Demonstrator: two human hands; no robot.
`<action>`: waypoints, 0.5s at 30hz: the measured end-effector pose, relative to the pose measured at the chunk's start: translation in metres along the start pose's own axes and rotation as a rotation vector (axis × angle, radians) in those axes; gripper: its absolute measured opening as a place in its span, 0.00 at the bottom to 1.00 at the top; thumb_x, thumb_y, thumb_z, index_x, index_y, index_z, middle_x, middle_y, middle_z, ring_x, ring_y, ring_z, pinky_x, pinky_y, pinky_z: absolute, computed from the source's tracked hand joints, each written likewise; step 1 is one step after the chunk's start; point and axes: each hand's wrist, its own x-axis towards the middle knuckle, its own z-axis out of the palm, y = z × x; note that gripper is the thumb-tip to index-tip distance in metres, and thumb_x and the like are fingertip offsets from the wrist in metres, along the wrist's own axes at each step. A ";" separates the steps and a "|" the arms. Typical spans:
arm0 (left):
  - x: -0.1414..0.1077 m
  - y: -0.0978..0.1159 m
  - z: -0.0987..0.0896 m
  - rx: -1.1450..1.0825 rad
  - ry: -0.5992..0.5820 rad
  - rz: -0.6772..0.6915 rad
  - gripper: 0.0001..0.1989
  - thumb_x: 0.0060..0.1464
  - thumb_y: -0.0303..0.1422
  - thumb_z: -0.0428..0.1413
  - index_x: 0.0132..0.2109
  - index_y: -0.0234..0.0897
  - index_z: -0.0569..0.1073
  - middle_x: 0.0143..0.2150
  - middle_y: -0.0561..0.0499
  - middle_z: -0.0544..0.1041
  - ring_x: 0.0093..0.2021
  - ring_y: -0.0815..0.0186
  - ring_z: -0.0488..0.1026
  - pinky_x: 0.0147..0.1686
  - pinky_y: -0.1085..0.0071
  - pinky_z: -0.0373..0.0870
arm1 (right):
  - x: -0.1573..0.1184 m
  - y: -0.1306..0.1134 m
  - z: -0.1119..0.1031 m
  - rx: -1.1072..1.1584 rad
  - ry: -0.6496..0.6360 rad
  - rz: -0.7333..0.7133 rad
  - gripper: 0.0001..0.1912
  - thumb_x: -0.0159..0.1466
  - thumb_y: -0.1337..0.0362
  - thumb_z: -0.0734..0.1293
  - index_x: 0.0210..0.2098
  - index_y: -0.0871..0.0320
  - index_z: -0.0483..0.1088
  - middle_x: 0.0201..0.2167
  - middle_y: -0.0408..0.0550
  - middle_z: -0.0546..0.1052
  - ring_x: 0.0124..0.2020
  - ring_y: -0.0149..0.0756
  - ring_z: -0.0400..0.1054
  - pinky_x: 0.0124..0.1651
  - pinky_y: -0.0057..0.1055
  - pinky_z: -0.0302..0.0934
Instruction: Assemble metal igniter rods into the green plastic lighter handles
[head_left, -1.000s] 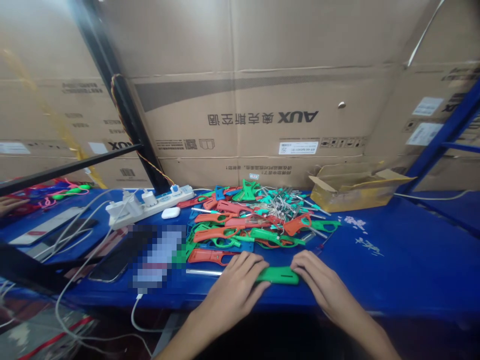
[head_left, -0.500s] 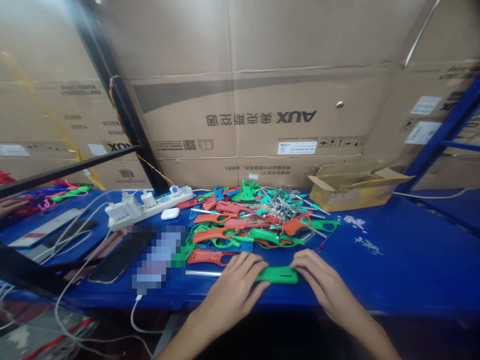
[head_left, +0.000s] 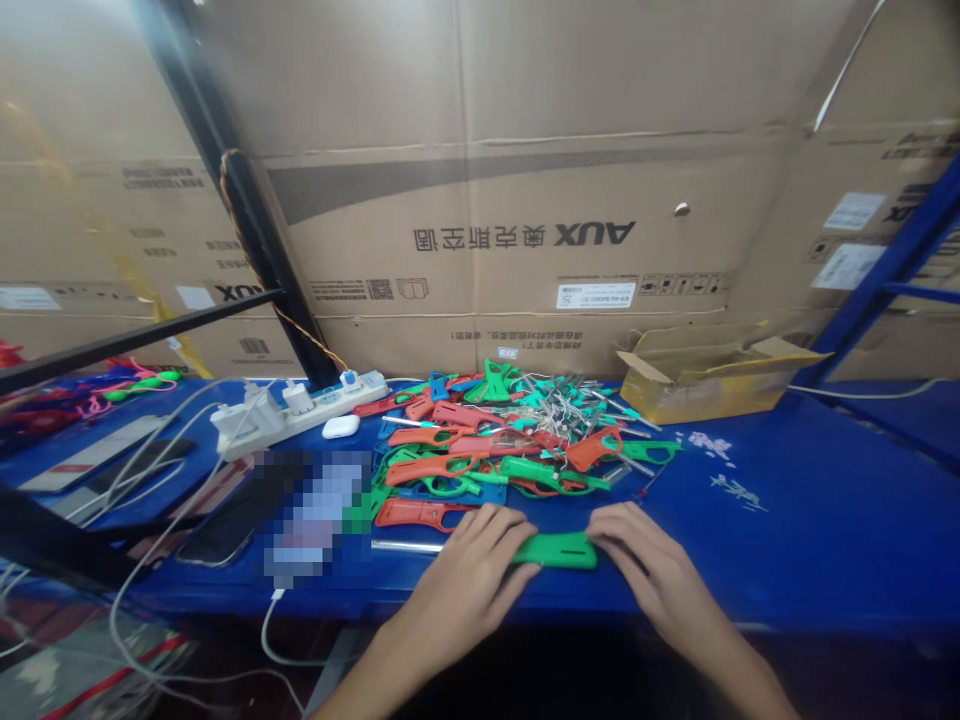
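Note:
Near the table's front edge lies a green long-neck lighter [head_left: 553, 550], its metal tube [head_left: 406, 547] sticking out on the left. My left hand [head_left: 487, 560] is closed around its middle, fingers over the top and thumb below. At the handle's right end, my right hand [head_left: 637, 555] has its fingertips pressed together against the green plastic; their undersides are hidden. Just beyond my hands is a pile of orange, red, green and blue lighter casings [head_left: 435, 467]. Igniter parts with thin wires [head_left: 566, 412] are heaped behind them.
An open cardboard box [head_left: 705, 385] stands at the back right, with small pale scraps [head_left: 735, 490] before it. To the left are a power strip [head_left: 300, 415], a white earbud case [head_left: 341, 427], phones [head_left: 240, 510] and cables. A black post [head_left: 240, 200] rises at the left.
My right hand has shifted very slightly to the right at the lighter's end. My left hand and the lighter stay put. Another person's hand has left the far left edge.

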 end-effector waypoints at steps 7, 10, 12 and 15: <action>0.001 0.000 0.000 0.006 -0.011 0.001 0.14 0.71 0.35 0.53 0.60 0.39 0.69 0.55 0.46 0.74 0.55 0.55 0.70 0.55 0.54 0.72 | -0.003 0.002 0.004 -0.007 0.035 0.057 0.09 0.74 0.66 0.63 0.52 0.49 0.70 0.42 0.46 0.78 0.45 0.39 0.74 0.48 0.33 0.67; 0.000 0.000 0.000 -0.001 -0.007 0.000 0.14 0.71 0.36 0.53 0.60 0.39 0.69 0.55 0.46 0.73 0.55 0.56 0.70 0.55 0.54 0.72 | -0.004 0.003 0.004 -0.002 0.023 0.038 0.10 0.74 0.67 0.62 0.52 0.49 0.70 0.43 0.47 0.78 0.45 0.39 0.73 0.48 0.33 0.67; 0.000 0.000 0.000 -0.004 -0.009 -0.003 0.14 0.72 0.36 0.53 0.60 0.40 0.69 0.56 0.46 0.73 0.56 0.56 0.70 0.55 0.54 0.72 | -0.003 0.002 0.003 -0.005 0.013 0.001 0.11 0.74 0.69 0.62 0.52 0.49 0.70 0.43 0.46 0.78 0.44 0.38 0.73 0.49 0.33 0.67; 0.000 0.000 0.000 -0.004 -0.021 -0.005 0.14 0.71 0.35 0.53 0.60 0.39 0.69 0.56 0.46 0.73 0.56 0.55 0.70 0.56 0.54 0.72 | -0.002 0.000 0.001 -0.004 0.004 -0.044 0.14 0.73 0.71 0.62 0.53 0.49 0.70 0.43 0.45 0.79 0.43 0.38 0.72 0.48 0.33 0.67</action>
